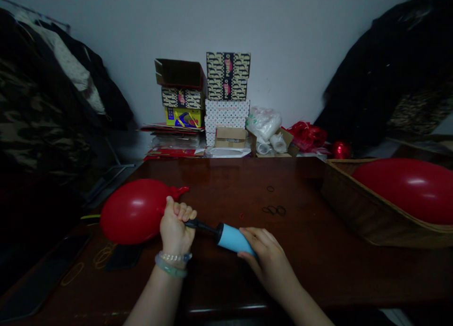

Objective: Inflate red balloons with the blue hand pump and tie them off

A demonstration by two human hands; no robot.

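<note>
From here: L grip (177, 228) is clenched on the blk end of the blue pump (231, 238), R grip (267, 255) curled round its barrel; long axis approx 10-to-4 o'clock. Red balloon (132, 210) lies 9–10 o'clock of L grip, the nearer hand. Brown worktop (226, 184); pale wall (300, 47) at 12.

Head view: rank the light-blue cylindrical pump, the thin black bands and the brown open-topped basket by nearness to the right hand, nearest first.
1. Pump: held in the right hand.
2. Bands: beyond the hand, on the tabletop.
3. Basket: farther right.
</note>
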